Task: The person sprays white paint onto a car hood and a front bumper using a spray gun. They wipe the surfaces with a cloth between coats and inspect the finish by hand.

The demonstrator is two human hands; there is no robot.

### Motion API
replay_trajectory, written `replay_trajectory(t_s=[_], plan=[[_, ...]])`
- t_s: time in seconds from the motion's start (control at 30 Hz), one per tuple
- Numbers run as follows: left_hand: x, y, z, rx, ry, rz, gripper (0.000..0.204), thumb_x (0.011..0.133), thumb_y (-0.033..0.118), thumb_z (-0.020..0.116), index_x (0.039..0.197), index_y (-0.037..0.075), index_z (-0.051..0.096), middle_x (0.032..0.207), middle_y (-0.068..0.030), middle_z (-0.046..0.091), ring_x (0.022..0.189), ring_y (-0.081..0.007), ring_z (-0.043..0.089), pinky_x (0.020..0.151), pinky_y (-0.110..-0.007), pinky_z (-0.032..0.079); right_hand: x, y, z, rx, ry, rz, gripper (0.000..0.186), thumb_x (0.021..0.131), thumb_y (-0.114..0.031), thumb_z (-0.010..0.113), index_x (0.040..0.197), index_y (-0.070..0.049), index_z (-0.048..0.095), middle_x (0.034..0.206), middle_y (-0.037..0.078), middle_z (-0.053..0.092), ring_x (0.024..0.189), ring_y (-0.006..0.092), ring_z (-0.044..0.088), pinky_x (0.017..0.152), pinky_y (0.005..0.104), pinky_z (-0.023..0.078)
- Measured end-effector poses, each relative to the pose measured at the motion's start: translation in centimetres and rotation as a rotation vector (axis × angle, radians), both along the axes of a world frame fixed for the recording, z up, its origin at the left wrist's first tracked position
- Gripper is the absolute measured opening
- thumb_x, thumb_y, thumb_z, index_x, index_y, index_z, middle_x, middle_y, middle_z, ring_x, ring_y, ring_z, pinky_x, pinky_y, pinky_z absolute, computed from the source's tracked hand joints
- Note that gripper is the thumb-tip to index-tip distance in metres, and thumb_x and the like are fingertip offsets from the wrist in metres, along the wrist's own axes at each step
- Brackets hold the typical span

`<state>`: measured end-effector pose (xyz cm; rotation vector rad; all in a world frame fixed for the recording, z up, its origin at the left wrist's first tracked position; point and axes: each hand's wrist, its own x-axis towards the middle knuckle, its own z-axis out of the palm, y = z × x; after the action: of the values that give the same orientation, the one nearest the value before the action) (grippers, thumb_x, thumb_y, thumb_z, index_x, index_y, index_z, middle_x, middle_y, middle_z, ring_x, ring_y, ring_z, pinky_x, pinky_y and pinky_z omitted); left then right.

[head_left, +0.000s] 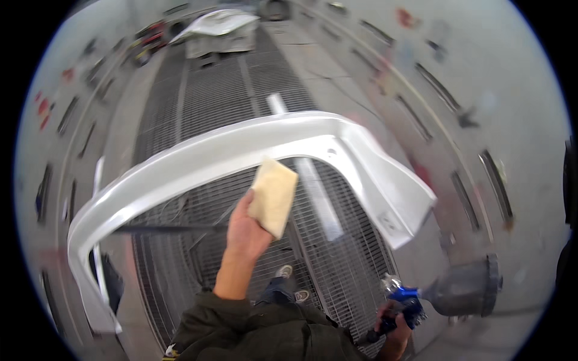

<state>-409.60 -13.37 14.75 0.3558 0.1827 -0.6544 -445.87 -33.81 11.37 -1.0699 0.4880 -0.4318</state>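
My left hand grips a folded cream-coloured cloth, thumb along its edge and most of the fingers hidden. The cloth is held up by the inner edge of a large white curved car bumper cover; I cannot tell whether they touch. Low on the right, my right hand is wrapped round the handle of a blue paint spray gun. A grey cup extends sideways from the gun, below the bumper cover's right end.
White bars and a dark bar show under the bumper cover. Below lies a metal floor grating. Another white part rests on a covered stand at the far end. Pale walls with dark slots flank both sides.
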Motion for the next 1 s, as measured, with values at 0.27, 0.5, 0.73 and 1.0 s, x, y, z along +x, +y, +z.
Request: replay_trajectory(t_s=[0.27,0.5,0.73,1.0], plan=[[6.4,-15.5,-0.8,0.247,-0.331,0.102,0.046,0.1,0.021,0.044,0.137,-0.005,0.037,0.131,-0.0157,0.051,0.119,-0.0255,0.052,0.101,-0.036,0.042,-2.6,0.7,-0.5,-0.203,0.006,-0.354,0.075,0.085,-0.036,0.068,0.142,-0.008,0.027,0.082,0.019,0.057,0.056,0.0228,0.056,0.043,0.0322,0.049],[13.1,-29.3,-8.1,1.035,-0.806,0.178,0.053,0.102,0.036,0.04,0.133,-0.007,0.044,0.114,-0.0148,0.057,0.107,-0.0201,0.053,0.092,-0.031,0.04,-6.3,-1.9,1.2,-0.166,-0.023,-0.402,0.071,0.085,-0.036,0.069,0.138,-0.007,0.032,0.087,0.018,0.056,0.059,0.0229,0.058,0.044,0.0323,0.05],[8.0,-38.6,-13.7,0.945,-0.751,0.385,0.054,0.102,0.035,0.035,0.133,-0.007,0.044,0.131,-0.022,0.051,0.123,-0.0329,0.048,0.102,-0.037,0.035,-13.1,-7.6,1.7,0.002,0.251,-0.275,0.05,0.088,-0.039,0.065,0.117,-0.001,0.05,0.091,0.011,0.062,0.073,0.0212,0.062,0.063,0.0328,0.053],[-4.5,-36.9,-10.6,1.034,-0.606,0.172,0.062,0.102,0.043,0.033,0.133,-0.01,0.042,0.122,-0.0216,0.055,0.115,-0.0278,0.051,0.097,-0.037,0.038,-18.6,-14.2,-2.6,-0.079,0.23,-0.279,0.057,0.087,-0.044,0.065,0.121,-0.002,0.047,0.095,0.011,0.061,0.071,0.0204,0.062,0.061,0.0319,0.053]])
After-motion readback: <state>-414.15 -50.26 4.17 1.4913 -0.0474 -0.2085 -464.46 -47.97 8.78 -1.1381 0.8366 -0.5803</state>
